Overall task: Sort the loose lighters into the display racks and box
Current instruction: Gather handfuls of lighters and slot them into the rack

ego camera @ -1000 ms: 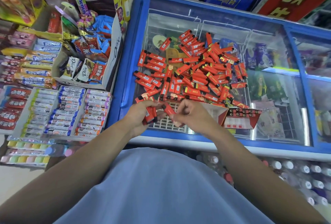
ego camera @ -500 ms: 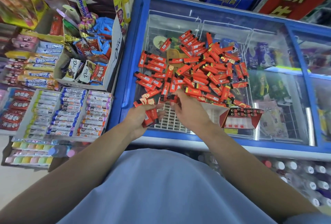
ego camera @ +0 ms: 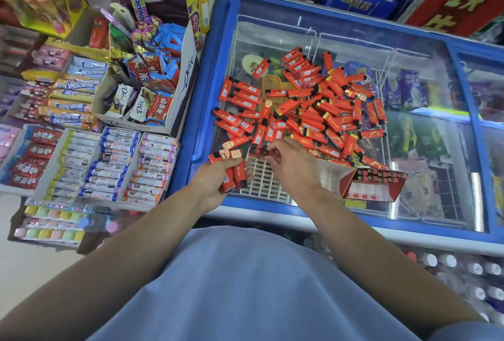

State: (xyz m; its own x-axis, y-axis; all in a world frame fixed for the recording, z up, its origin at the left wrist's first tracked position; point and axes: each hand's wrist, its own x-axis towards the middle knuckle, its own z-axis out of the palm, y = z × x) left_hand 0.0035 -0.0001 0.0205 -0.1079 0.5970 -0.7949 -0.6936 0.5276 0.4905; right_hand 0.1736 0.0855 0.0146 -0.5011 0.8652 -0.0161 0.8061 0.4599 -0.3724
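Observation:
A heap of several loose red lighters (ego camera: 308, 103) lies on the glass lid of a blue chest freezer (ego camera: 425, 220). My left hand (ego camera: 215, 185) grips a small bunch of red lighters (ego camera: 231, 168) at the lid's near left corner. My right hand (ego camera: 291, 166) reaches over a white grid rack (ego camera: 261, 179) and pinches a lighter (ego camera: 259, 149) at the rack's far edge. A red and white display box (ego camera: 373, 188) stands open just right of the rack, with several lighters in a row along its top.
Left of the freezer stand cardboard trays of chocolate bars (ego camera: 141, 100) and rolls of candy (ego camera: 109, 166). The freezer's blue frame (ego camera: 207, 95) borders the glass. Bottles (ego camera: 463, 267) stand below the freezer's front edge.
My right hand has moved away from my left hand, forward to the far edge of the white rack at the pile's near side. My left hand keeps its bunch and stays near the corner.

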